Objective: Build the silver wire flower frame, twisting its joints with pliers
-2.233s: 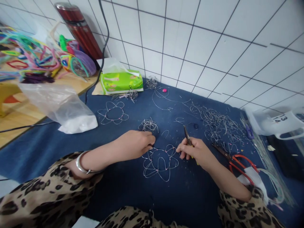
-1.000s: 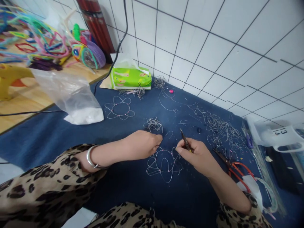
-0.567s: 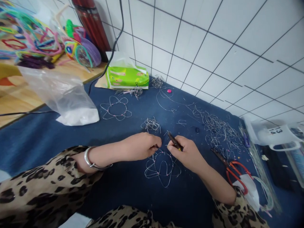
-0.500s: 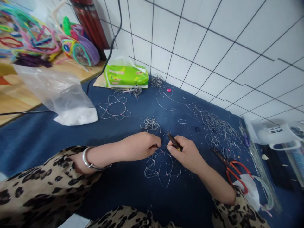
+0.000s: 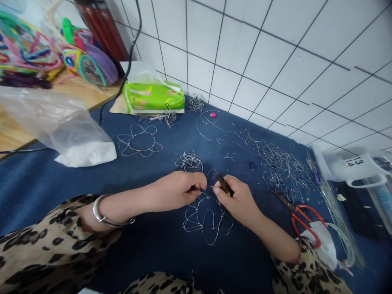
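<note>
A beaded wire flower frame [image 5: 206, 216] lies on the blue cloth [image 5: 159, 249] in front of me. My left hand [image 5: 177, 188] is closed in a pinch on the frame's upper left edge. My right hand [image 5: 237, 201] is closed round small dark pliers [image 5: 222, 183], whose tip points up and left near the frame's top. The two hands almost touch above the frame.
A second wire flower [image 5: 139, 141], a small wire tangle [image 5: 189, 160] and a heap of cut wire [image 5: 283, 163] lie farther back. Red-handled pliers [image 5: 301, 214] rest at the right. A plastic bag [image 5: 65, 128] and a green tissue pack [image 5: 153, 97] sit at the left, plastic containers [image 5: 357, 167] at the right.
My right hand with the pliers has moved left, from the frame's right side to its top, close to my left hand. The left hand has stayed pinched on the frame.
</note>
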Available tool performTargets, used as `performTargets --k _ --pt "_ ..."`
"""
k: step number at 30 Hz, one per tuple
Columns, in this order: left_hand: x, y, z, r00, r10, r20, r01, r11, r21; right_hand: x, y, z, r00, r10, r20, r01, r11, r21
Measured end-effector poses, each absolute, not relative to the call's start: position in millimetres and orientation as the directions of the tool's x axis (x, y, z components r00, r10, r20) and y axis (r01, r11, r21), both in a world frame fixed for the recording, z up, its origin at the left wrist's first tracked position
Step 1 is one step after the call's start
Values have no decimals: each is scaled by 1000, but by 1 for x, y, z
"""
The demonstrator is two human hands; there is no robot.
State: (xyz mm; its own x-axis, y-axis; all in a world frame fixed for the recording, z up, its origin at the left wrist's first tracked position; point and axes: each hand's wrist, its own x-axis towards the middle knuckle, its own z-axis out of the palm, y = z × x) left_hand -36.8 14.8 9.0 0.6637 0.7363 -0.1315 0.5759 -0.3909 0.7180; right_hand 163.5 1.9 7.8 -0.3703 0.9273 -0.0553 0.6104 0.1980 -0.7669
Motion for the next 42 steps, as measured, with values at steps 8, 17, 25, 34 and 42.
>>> performTargets --k 8,17,25,34,42 --pt "-35 14 12 672 723 -159 523 -312 793 163 0 1 -366 931 15 582 241 -776" --pt "-35 13 10 673 713 -197 487 -228 843 163 -2 1 -355 934 46 578 258 -774" --pt "-36 13 7 673 707 -218 444 -150 883 165 -4 -8 -380 905 191 556 388 -735" --pt "-37 15 5 681 690 -243 406 -79 911 167 -3 -12 -475 836 275 530 522 -668" --pt "-37 16 5 669 703 -241 435 -108 894 168 -3 -8 -487 843 226 510 485 -710"
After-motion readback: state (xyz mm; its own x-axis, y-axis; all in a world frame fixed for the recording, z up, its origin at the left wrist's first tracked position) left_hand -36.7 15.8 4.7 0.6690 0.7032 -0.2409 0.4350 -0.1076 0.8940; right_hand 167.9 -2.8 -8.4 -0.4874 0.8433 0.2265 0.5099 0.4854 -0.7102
